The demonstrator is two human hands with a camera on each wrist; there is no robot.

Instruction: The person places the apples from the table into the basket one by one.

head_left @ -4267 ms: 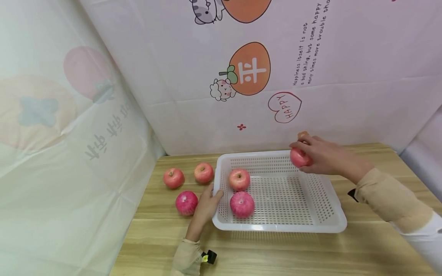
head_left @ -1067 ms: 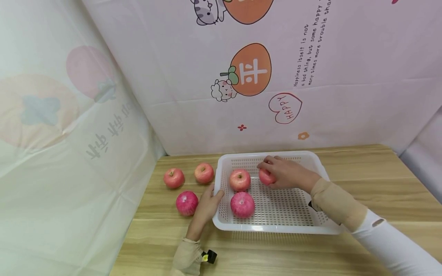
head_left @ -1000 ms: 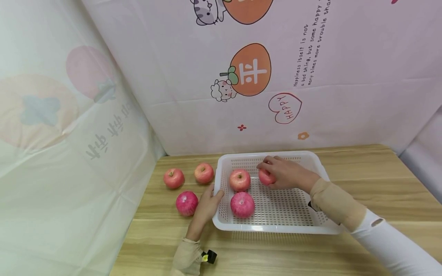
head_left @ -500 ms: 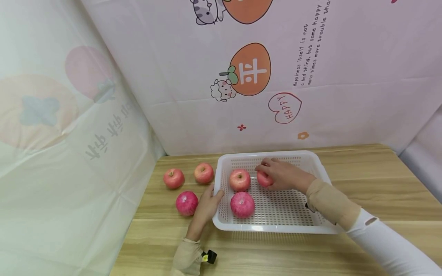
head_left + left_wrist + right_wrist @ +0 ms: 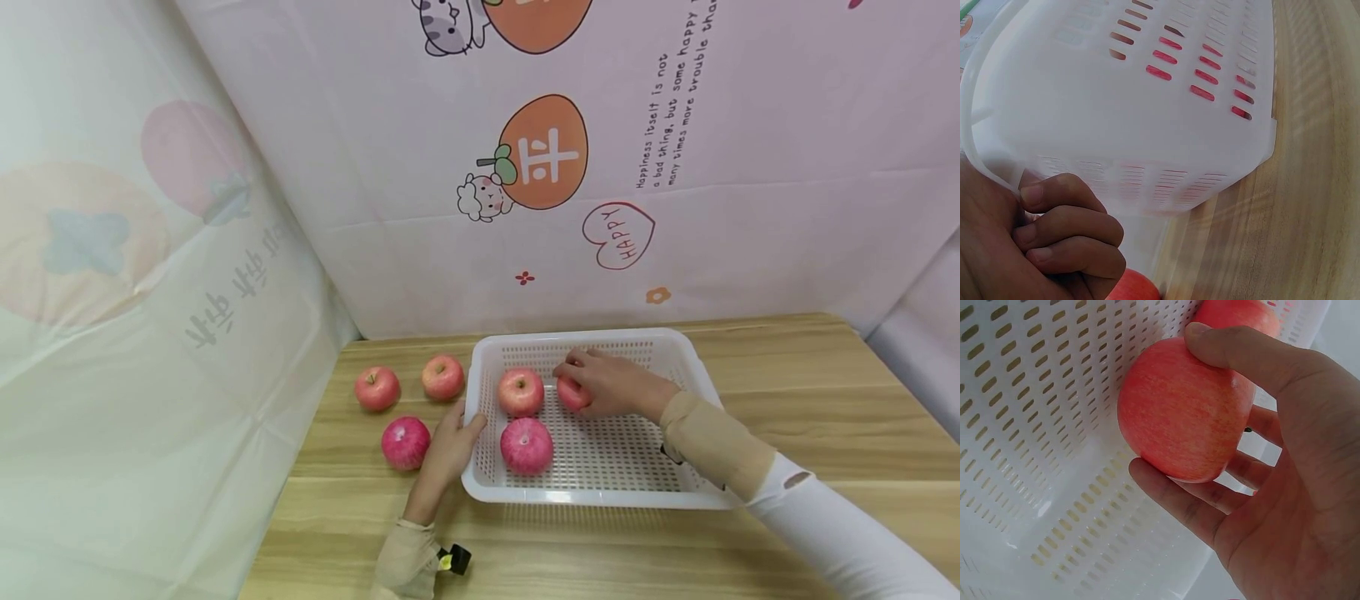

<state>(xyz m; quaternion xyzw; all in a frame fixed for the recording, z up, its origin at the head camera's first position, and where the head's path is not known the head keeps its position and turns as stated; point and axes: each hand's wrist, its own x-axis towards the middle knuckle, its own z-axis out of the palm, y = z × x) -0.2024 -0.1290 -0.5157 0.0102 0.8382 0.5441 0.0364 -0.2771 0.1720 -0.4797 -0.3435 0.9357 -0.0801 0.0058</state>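
My right hand [image 5: 611, 383] holds a red apple [image 5: 573, 393] inside the white plastic basket [image 5: 600, 498]. In the right wrist view the thumb and fingers wrap around that apple [image 5: 1182, 409], close to the basket's floor. My left hand [image 5: 450, 442] grips the basket's left rim; the left wrist view has its fingers [image 5: 1075, 228] curled at the edge. Left of the held apple, inside the basket, sit a red-yellow apple [image 5: 521, 392] and, nearer me, a pinkish apple [image 5: 527, 446].
Left of the basket, on the wooden table [image 5: 345, 517], lie two red apples, one at the far left [image 5: 377, 389] and one near the rim [image 5: 443, 377]. A darker pink apple [image 5: 406, 442] lies beside my left hand. A printed cloth [image 5: 420, 250] hangs behind the table.
My right hand has brought the apple from above the basket's far right rim down inside, then slightly left toward the other two. The left hand has stayed on the rim.
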